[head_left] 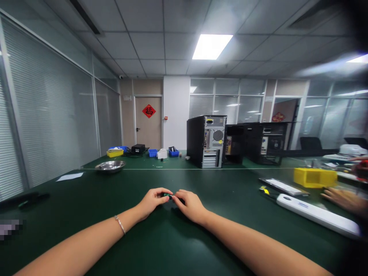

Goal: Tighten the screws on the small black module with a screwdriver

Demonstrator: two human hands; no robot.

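Above the green tabletop, my left hand (151,203) pinches a small green circuit board (166,196) between thumb and fingers. A dark part and a pale bit show at the board's right end. My right hand (191,206) meets it there, fingertips closed together at that end. Whether the right fingers grip the board itself or a tiny part on it is too small to make out. The fingers cover much of the board. A thin bracelet (120,225) circles my left wrist.
Computer towers (195,142) stand beyond my hands, centre to right. A metal bowl (110,166) and white paper (70,176) lie left. Small blue bins (173,153) line the back. At right are a white power strip (313,212), a yellow bin (314,178) and another person's hand (345,199).
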